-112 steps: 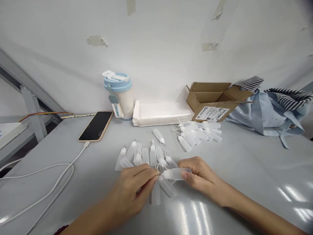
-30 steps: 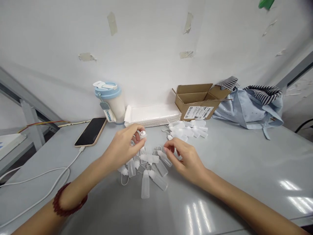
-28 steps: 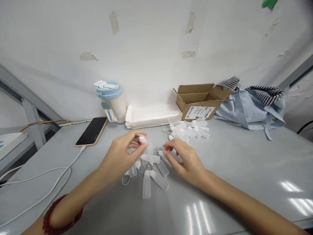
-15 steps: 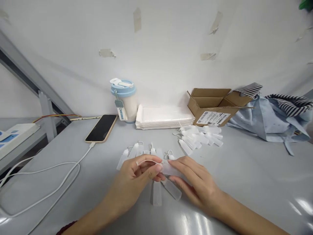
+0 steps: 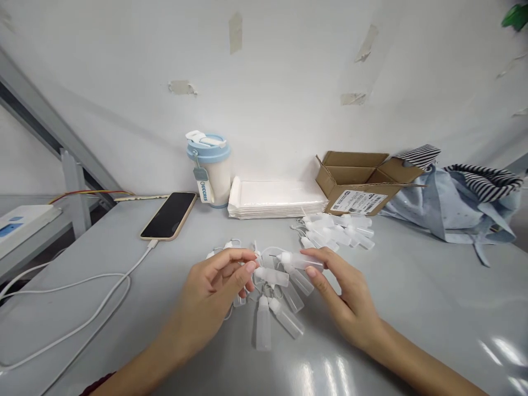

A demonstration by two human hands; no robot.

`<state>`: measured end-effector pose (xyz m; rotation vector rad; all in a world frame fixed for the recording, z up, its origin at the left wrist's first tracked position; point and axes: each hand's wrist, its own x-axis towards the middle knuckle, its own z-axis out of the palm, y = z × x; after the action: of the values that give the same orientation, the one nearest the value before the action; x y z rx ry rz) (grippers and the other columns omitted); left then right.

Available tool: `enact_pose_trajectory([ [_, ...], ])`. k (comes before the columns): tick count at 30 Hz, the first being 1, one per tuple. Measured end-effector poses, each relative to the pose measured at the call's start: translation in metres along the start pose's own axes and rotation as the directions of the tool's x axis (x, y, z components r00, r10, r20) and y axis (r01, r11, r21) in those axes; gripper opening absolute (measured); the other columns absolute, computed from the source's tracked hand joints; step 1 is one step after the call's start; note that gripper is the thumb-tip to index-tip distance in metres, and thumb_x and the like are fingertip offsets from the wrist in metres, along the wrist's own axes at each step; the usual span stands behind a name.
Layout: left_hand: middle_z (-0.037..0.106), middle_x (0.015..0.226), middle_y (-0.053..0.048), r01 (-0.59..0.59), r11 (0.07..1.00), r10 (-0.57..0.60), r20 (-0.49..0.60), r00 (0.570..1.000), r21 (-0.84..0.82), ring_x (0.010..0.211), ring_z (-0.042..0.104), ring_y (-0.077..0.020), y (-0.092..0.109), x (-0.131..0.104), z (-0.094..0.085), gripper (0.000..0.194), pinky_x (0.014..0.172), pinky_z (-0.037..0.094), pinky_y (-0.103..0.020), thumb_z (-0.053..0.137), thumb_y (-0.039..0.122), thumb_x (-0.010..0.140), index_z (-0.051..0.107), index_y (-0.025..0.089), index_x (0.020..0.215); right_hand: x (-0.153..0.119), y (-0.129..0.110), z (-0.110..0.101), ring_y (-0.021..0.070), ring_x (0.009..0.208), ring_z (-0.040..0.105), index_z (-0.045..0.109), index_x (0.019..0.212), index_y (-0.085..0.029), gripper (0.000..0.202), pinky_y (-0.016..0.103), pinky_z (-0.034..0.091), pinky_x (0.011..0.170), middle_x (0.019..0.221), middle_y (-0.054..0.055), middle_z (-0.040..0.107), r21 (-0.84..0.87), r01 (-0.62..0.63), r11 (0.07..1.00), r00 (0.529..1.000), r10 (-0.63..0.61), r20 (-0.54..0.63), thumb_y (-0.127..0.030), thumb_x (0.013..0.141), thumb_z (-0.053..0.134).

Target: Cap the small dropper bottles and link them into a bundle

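My right hand [image 5: 344,291] pinches the base end of a small translucent bottle [image 5: 300,260]; its thin needle tip points left. A thin white strap arches from near that tip toward my left hand [image 5: 223,286], whose thumb and forefinger are pinched at the strap's end, probably on the small cap, though the fingers partly hide it. Under and between both hands lie several similar bottles, one of them upright in view [image 5: 264,325] near the front. Another pile of bottles [image 5: 338,232] rests farther back on the right.
On the grey table [image 5: 412,308] are a phone [image 5: 170,216] with a white cable, a lidded cup [image 5: 214,173], a stack of white envelopes [image 5: 278,201], an open cardboard box [image 5: 358,190] and a blue cloth bag [image 5: 449,203] at the back right.
My hands have moved apart. The bottle in my right hand now shows its uncovered needle tip, and more of the bottles beneath can be seen.
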<state>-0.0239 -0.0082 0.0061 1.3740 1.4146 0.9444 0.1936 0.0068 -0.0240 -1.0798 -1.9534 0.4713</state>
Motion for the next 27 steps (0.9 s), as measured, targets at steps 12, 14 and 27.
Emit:
enact_pose_trajectory([
  [12,0.063,0.099,-0.003,-0.159,0.948,0.187,-0.078,0.979,0.274,0.075,0.064,-0.0164,-0.012,-0.003,0.008,0.026,0.045,0.047,-0.020,0.047,0.034,0.088,0.050,0.027,0.113,-0.001,0.001,0.000,0.0160,0.070,0.053,0.054,0.107,-0.017,0.019,0.029,0.044,0.061,0.079,0.004,0.056,0.030,0.019,0.999,0.999,-0.020,0.026,-0.020,0.091,0.043],
  [14,0.063,0.100,-0.003,-0.237,0.891,0.291,-0.084,0.953,0.388,0.075,0.063,-0.0165,-0.015,-0.003,0.008,0.025,0.047,0.047,-0.021,0.044,0.030,0.090,0.051,0.028,0.114,-0.001,0.000,0.000,0.0163,0.071,0.053,0.054,0.107,-0.017,0.019,0.029,0.045,0.061,0.079,0.004,0.056,0.026,0.043,0.999,0.999,-0.044,0.026,-0.020,0.091,0.043],
  [27,0.065,0.089,-0.001,-0.423,0.756,0.480,0.016,0.877,0.499,0.071,0.059,-0.0142,-0.015,0.000,0.006,0.016,0.057,0.046,-0.021,0.045,0.022,0.091,0.061,0.025,0.091,-0.002,-0.003,-0.001,0.0156,0.070,0.054,0.055,0.106,-0.017,0.019,0.028,0.045,0.061,0.078,0.004,0.057,0.082,0.044,0.996,0.998,-0.048,0.039,-0.019,0.091,0.044],
])
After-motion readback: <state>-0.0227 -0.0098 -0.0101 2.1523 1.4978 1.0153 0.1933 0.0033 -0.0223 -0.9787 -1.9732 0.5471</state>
